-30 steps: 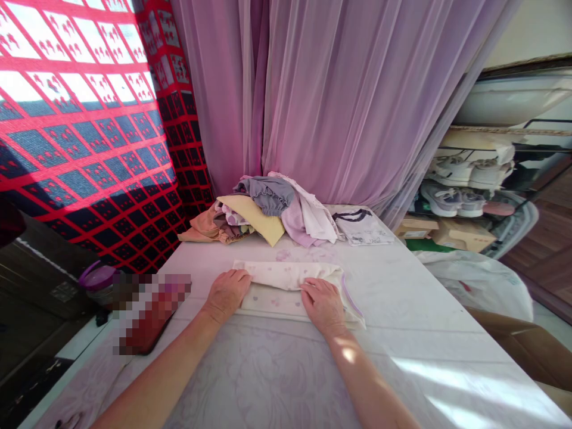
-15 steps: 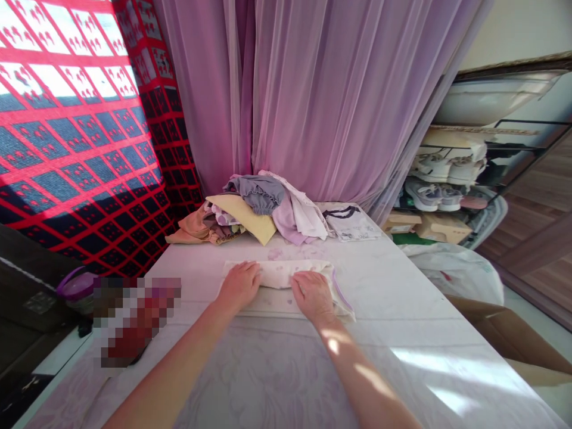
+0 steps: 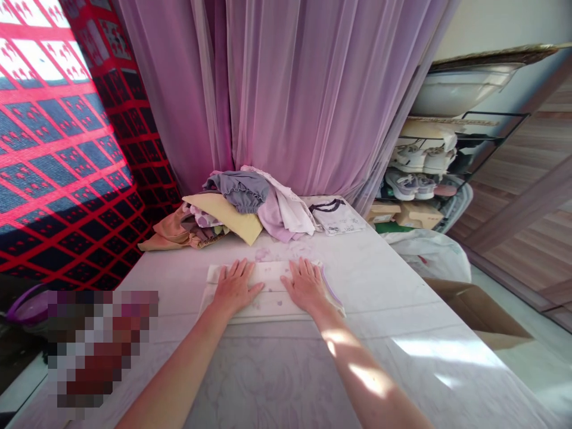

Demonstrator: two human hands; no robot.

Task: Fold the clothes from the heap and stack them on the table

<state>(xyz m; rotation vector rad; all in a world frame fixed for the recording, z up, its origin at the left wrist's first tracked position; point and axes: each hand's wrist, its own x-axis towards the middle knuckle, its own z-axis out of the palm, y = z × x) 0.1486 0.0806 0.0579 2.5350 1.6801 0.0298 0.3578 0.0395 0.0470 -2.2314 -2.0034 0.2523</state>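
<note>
A cream garment point(image 3: 272, 298) with small pink prints and a purple trim lies folded into a flat strip on the white patterned table cover point(image 3: 277, 369). My left hand point(image 3: 235, 286) lies flat on its left half with fingers spread. My right hand point(image 3: 306, 285) presses flat on its right half, fingers stretched out. Neither hand holds anything.
A heap of unfolded clothes point(image 3: 236, 205) sits at the table's far edge, with a folded white printed shirt point(image 3: 337, 217) beside it. Pink curtains hang behind. A shoe rack point(image 3: 424, 173), a white bag point(image 3: 429, 256) and a cardboard box point(image 3: 482, 316) stand to the right.
Both hands went from gripping the garment's folded edge to lying flat and spread on it. The fold is now pressed down. The view has shifted to the right.
</note>
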